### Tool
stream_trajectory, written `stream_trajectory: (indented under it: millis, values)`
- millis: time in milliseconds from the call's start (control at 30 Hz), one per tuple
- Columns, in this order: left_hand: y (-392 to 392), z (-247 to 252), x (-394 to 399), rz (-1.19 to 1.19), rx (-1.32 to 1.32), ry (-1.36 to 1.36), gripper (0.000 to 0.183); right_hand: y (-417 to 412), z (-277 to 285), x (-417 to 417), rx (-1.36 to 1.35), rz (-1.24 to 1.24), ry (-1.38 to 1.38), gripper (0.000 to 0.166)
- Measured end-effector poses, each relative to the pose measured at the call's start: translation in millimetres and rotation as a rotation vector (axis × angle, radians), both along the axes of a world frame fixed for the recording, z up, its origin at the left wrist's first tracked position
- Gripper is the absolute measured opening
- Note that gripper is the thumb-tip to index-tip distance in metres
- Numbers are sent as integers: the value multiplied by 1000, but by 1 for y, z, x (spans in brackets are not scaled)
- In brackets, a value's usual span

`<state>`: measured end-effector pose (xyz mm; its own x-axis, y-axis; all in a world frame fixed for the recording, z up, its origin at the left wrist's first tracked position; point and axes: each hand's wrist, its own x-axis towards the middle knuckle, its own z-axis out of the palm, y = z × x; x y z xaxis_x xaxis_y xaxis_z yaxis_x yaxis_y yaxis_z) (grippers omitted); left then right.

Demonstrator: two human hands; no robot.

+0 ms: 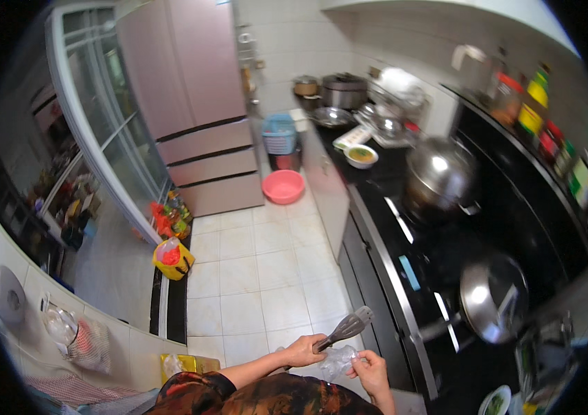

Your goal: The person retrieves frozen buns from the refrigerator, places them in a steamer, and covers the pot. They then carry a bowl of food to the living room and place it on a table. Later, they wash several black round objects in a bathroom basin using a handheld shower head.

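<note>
My left hand (302, 351) is closed around the handle of a grey slotted turner (352, 327). Its slotted head points up and to the right, towards the counter. A crumpled clear plastic bag (337, 361) hangs between my two hands, just below the turner. My right hand (371, 371) pinches the bag's right edge between thumb and fingers. Both hands are in front of my body, over the floor and left of the counter edge. To their right, a metal pan (480, 303) with its handle pointing left sits on the black cooktop.
A lidded steel pot (439, 168) stands farther back on the cooktop. Behind it are a bowl of soup (360, 156) and a rice cooker (344, 92). A dish of greens (496, 401) sits at lower right. On the floor are a pink basin (283, 187) and a yellow bag (173, 262).
</note>
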<state>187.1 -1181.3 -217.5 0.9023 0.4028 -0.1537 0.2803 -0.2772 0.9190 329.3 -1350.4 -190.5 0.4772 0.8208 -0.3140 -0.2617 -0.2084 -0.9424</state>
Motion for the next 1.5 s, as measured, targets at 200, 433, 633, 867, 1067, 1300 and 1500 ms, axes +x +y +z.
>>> stream_trajectory:
  millis: [200, 433, 633, 867, 1067, 1300, 1500]
  values:
    - [119, -6, -29, 212, -87, -83, 28, 150, 30, -25, 70, 304, 168, 12]
    - [221, 16, -51, 380, -23, -170, 28, 259, 34, -32, 130, 194, 57, 11]
    - [270, 18, -57, 549, -194, -159, 29, 329, 41, 13, 128, 144, -78, 10]
    - [330, 21, -55, 721, -231, -258, 26, 442, 52, 113, 177, 118, -345, 11]
    - [396, 33, -24, 869, -243, -177, 28, 598, 64, 239, 365, -120, -1059, 15]
    - [461, 35, 31, 864, -39, -152, 30, 689, 60, 495, 51, -388, -1496, 28]
    - [467, 46, 16, 1107, -380, -300, 29, 789, 56, 330, 790, -134, -1440, 29]
